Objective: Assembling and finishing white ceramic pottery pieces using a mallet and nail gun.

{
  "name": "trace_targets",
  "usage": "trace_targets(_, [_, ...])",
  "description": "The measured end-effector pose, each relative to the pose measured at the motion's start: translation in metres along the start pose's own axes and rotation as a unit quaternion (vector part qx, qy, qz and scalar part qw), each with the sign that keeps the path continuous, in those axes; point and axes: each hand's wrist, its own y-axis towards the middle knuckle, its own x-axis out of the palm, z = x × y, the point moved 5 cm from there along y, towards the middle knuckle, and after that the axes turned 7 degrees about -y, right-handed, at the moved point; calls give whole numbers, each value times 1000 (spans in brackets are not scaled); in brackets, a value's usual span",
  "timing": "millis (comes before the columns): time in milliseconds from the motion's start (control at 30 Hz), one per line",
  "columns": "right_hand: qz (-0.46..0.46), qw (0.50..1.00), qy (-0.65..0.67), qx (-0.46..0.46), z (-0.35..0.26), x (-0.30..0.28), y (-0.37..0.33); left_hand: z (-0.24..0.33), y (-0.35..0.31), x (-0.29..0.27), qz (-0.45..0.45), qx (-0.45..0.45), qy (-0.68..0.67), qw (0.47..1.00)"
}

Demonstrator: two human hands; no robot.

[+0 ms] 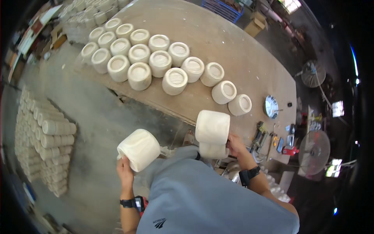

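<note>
In my left hand [125,171] is a cream-coloured, round-shouldered pot [141,148], tilted and held off the table at its left side. The fingers are closed at its lower edge and partly hidden. My right hand [236,145] grips the side of another cream pot [212,126] at the table's front edge. Directly below that one shows a second pot [213,150], touching it; whether the hand bears both I cannot tell. On the table beyond, several like pots [175,81] stand in slanting rows, each with a round recess on top.
The brown table [241,50] stretches away ahead. On its right lie a metal bowl [270,107], a blue-and-red item [289,150] and small tools. Stacked pots [58,126] stand on the floor at left, more at the far left. Fans [314,153] stand at right.
</note>
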Motion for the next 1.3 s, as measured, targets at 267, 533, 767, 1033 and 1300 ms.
trace_targets(267, [-186,975,118,13,-80,149,-14,45,-60,-89,138,118,360,915])
trace_targets(533, [-311,949,31,43,-142,319,-18,-41,-143,-188,287,-22,380,879])
trace_targets(767, [-419,899,-103,77,-128,504,11,-97,-214,-242,418,-168,334,828])
trace_targets(1033, [-320,698,-539,-346,-108,739,-26,-123,-227,-306,451,-337,266,782])
trace_targets(1300, [-351,334,-648,-588,-41,907,-128,-118,-265,-393,529,-354,189,748])
